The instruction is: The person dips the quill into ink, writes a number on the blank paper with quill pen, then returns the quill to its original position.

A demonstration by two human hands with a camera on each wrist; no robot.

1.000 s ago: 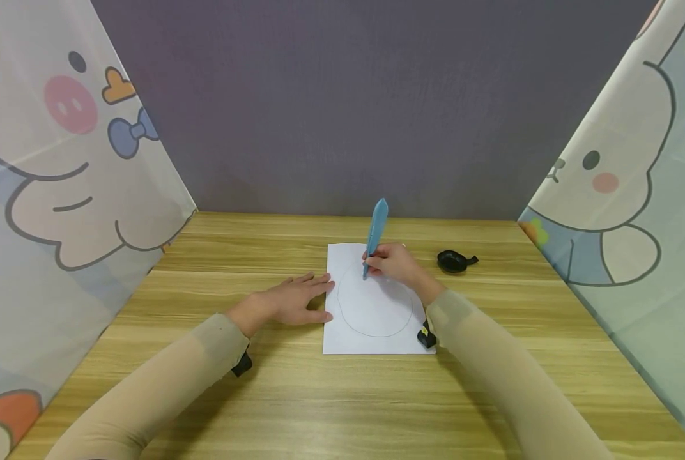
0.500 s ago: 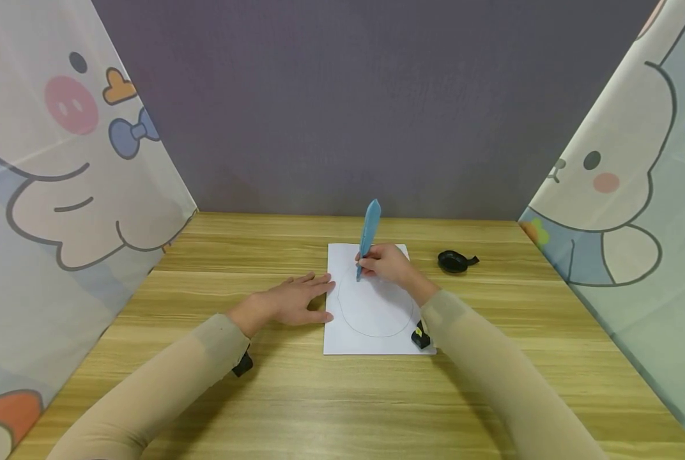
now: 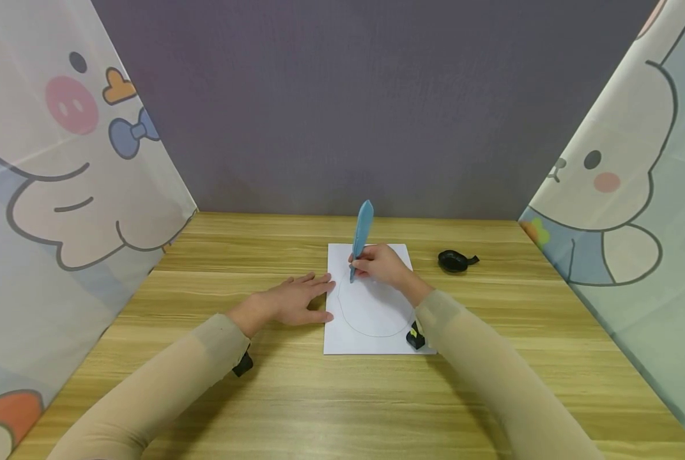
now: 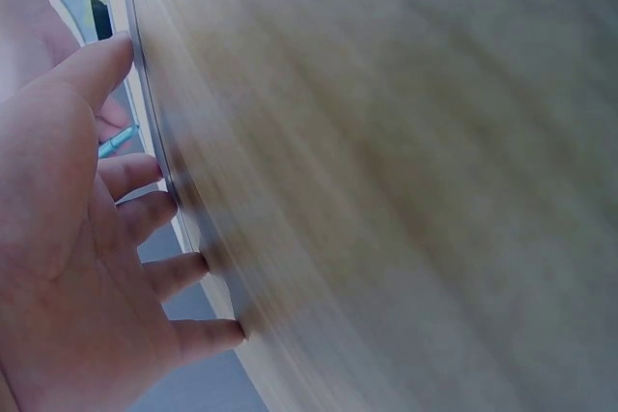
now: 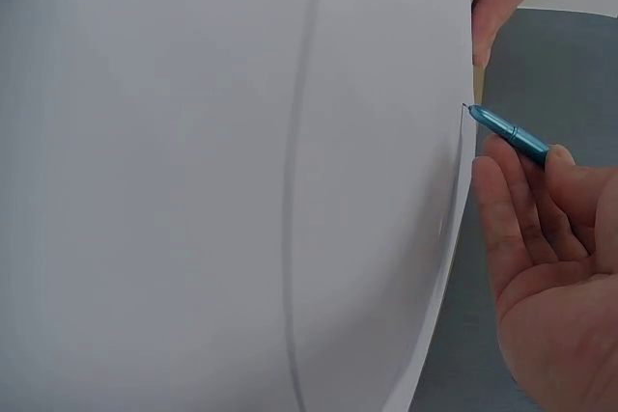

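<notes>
My right hand [image 3: 379, 263] pinches a blue feather-topped pen [image 3: 362, 227] between thumb and fingers, its plume pointing up. In the right wrist view the teal barrel of the pen [image 5: 512, 132] has its tip right at the paper surface. A white sheet of paper [image 3: 377, 345] lies under that hand and bears a thin, large rounded outline. My left hand [image 3: 296, 300] rests flat with fingers spread, its fingertips on the paper's left edge. From the left wrist, the left hand [image 4: 87, 229] shows straight fingers touching that edge.
A small black dish-shaped object with a short strap [image 3: 453, 260] lies on the wooden table [image 3: 319, 409] right of the paper. A dark grey panel [image 3: 354, 108] stands behind the table, and cartoon-printed cloths [image 3: 89, 211] hang at both sides.
My right hand and the pen have slid left across the upper part of the paper, following the rounded outline. The left hand and the paper have stayed in place.
</notes>
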